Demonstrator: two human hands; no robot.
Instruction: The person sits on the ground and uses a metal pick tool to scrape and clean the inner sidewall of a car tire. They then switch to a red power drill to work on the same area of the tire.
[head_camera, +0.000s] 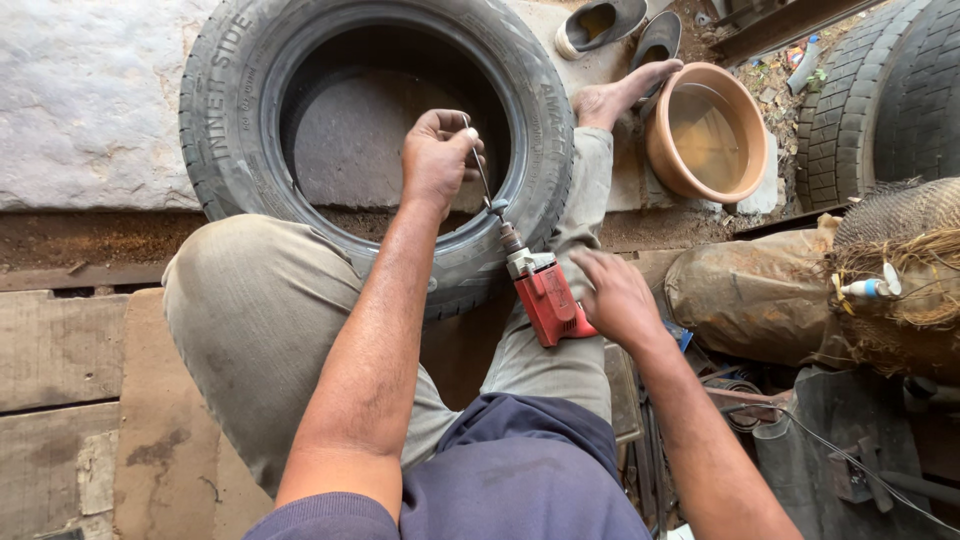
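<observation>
Left hand (437, 160) fingers pinched shut on a thin metal rod (479, 165) seated in the chuck end of the red drill (545, 295); right hand (615, 297) wrapped around the drill's grip, over the right thigh. Rod looks seated but still hand-held, so likely mid-fitting; no sign of work started on the tyre (225, 130), lying flat across the lap, opening clear. Room tight: tyre's near rim just behind the rod, clay bowl of water (745, 125) near right by the bare foot, second tyre (880, 90) at far right edge, clutter bottom right
</observation>
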